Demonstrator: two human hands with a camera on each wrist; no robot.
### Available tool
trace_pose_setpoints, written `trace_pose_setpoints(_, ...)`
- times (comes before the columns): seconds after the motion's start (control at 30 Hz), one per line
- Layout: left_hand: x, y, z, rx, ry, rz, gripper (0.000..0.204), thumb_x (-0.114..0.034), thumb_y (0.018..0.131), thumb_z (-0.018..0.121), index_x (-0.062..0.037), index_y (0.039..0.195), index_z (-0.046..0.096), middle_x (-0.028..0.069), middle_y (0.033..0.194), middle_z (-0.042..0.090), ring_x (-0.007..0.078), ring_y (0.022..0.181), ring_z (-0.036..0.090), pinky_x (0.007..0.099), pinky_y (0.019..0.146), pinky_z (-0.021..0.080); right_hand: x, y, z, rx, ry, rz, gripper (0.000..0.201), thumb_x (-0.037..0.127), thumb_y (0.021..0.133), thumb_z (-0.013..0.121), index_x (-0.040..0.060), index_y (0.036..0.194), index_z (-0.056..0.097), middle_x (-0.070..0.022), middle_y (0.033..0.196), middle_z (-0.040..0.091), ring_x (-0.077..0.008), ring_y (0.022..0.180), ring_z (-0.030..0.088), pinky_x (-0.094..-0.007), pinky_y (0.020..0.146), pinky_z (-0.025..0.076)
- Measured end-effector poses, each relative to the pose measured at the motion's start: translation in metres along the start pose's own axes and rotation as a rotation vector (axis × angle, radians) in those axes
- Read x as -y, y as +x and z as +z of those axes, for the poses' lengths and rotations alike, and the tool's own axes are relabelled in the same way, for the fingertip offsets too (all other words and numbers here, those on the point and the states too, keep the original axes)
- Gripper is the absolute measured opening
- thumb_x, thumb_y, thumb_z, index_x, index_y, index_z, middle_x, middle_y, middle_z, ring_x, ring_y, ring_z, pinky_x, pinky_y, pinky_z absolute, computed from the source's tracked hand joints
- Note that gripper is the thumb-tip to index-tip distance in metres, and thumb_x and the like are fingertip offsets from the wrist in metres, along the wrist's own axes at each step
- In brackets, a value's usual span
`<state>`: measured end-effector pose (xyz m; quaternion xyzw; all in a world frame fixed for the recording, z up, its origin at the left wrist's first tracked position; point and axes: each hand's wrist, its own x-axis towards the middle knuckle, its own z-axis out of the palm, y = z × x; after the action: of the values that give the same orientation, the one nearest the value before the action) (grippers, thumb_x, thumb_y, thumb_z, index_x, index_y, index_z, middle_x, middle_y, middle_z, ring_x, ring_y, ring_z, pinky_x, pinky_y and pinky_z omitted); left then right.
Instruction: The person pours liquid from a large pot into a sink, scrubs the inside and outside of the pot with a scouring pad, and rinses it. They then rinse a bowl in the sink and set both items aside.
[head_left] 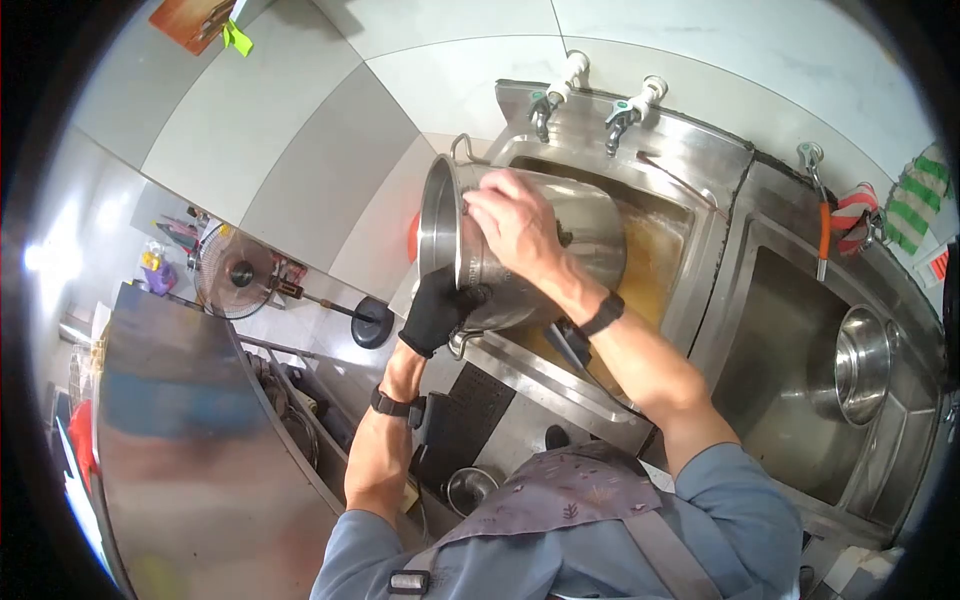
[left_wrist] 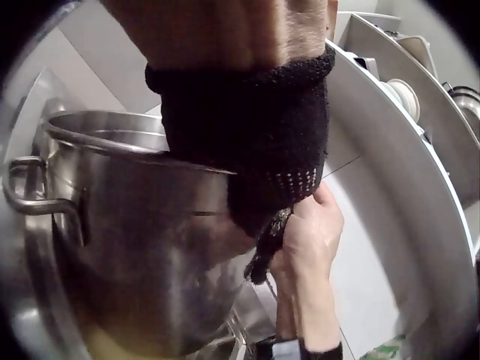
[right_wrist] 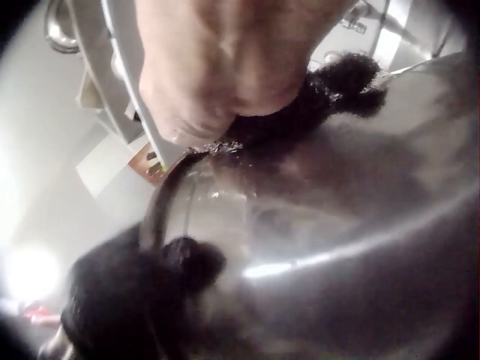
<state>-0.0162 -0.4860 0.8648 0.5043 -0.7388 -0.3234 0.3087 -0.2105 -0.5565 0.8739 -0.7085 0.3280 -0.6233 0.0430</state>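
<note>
A large steel stockpot (head_left: 590, 215) lies tilted over the left sink, its mouth facing left. My left hand (head_left: 437, 310), in a black glove, grips the pot at its rim, with the thumb on the outer wall. My bare right hand (head_left: 515, 220) is on the upper side of the pot, close to the rim. It holds a dark, frayed scouring pad (right_wrist: 345, 86) against the outer wall, as the right wrist view shows. One loop handle (left_wrist: 45, 191) of the pot stands out in the left wrist view.
Brownish water (head_left: 650, 260) lies in the left sink beneath the pot. Two taps (head_left: 622, 118) project from the wall behind. In the right sink (head_left: 735, 330) is a steel bowl (head_left: 862, 365). A steel counter (head_left: 200, 430) and a fan (head_left: 235, 270) are on the left.
</note>
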Motion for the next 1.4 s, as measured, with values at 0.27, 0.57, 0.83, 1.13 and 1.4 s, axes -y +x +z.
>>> trace_pose_setpoints(0.27,0.003,-0.006,0.000,-0.006,-0.059,0.018,0.021,-0.003,0.091,0.073,0.0004,0.111,0.071,0.0065,0.096,0.077,0.0148,0.088,0.069,0.0337,0.082,0.057,0.029,-0.047,-0.008,0.064,0.032,-0.127,0.011,0.008,0.088,0.071,0.0097,0.097,0.075,-0.0059,0.100,0.064,-0.0260,0.089,0.063,-0.0370,0.077,0.057)
trace_pose_setpoints(0.57,-0.005,-0.007,-0.011,0.059,0.077,-0.082,0.021,-0.007,0.087,0.079,-0.0006,0.106,0.075,0.0090,0.092,0.076,0.0141,0.082,0.067,0.0339,0.078,0.055,0.012,-0.008,-0.002,0.017,0.024,0.076,0.012,0.012,0.091,0.071,0.0046,0.098,0.078,-0.0102,0.101,0.069,-0.0302,0.094,0.067,-0.0415,0.084,0.055)
trace_pose_setpoints(0.83,0.001,0.002,-0.005,0.106,-0.027,0.031,0.022,-0.009,0.091,0.076,0.0004,0.110,0.073,0.0112,0.090,0.076,0.0159,0.079,0.065,0.0354,0.077,0.055,-0.055,0.048,0.026,0.132,-0.049,0.254,0.016,0.015,0.091,0.069,0.0022,0.096,0.076,-0.0128,0.101,0.071,-0.0323,0.094,0.069,-0.0421,0.084,0.055)
trace_pose_setpoints(1.13,0.018,0.019,0.002,0.107,-0.005,0.107,0.022,-0.008,0.088,0.074,0.0020,0.108,0.072,0.0149,0.094,0.076,0.0192,0.084,0.069,0.0377,0.079,0.055,0.011,-0.028,0.000,-0.111,0.023,0.116,0.010,0.007,0.087,0.073,0.0045,0.097,0.074,-0.0095,0.098,0.065,-0.0310,0.090,0.065,-0.0413,0.080,0.054)
trace_pose_setpoints(1.4,0.071,0.040,-0.007,0.138,-0.696,-0.089,0.056,-0.007,0.085,0.079,0.0014,0.136,0.059,0.0170,0.123,0.069,0.0228,0.111,0.066,0.0369,0.096,0.054,0.048,-0.106,0.001,0.051,-0.013,-0.151,0.013,0.007,0.082,0.075,0.0091,0.095,0.076,-0.0039,0.106,0.063,-0.0246,0.093,0.061,-0.0385,0.082,0.052)
